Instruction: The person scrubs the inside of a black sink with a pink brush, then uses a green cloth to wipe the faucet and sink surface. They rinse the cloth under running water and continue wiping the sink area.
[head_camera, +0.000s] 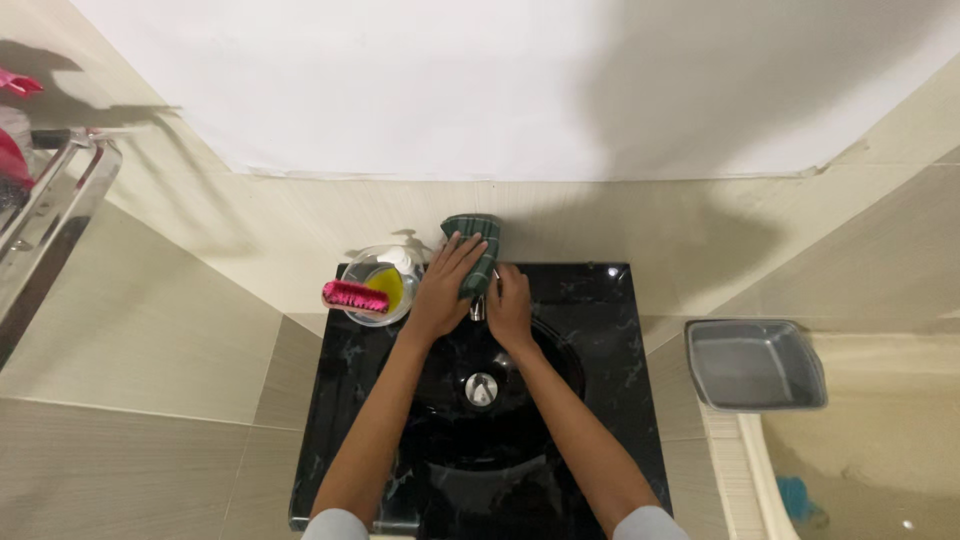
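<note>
Head camera is looking straight down on a glossy black marble-patterned washbasin (610, 330) with a round black bowl and one chrome drain plug (481, 388) at its middle. The left hand (445, 285) is pressing a dark green checked cloth (474, 250) against the small chrome tap (478, 308) at the back of the basin, fingers spread flat over the fabric and wrapping it rather than pinching. The right hand (510, 300) is closing around the tap's base just beside the cloth; its fingers are curled, though what exactly they are clasping is hidden under the hand.

Judging by how things lie, the wiping is sitting at the tap, partway through: the cloth is covering only the upper part of the fitting, the bowl and the basin's flat rim are showing no cloth contact, and whether they are already wiped cannot be told from the sheen alone.

Counting: one cloth, one tap, one basin, two hands. Beside the left hand, one clear round plastic bowl (368, 312) is holding one pink bristle brush (354, 296) and one yellow sponge (388, 286). Well apart to the right, one grey square plastic tub (755, 365) is resting on the beige ledge.
</note>
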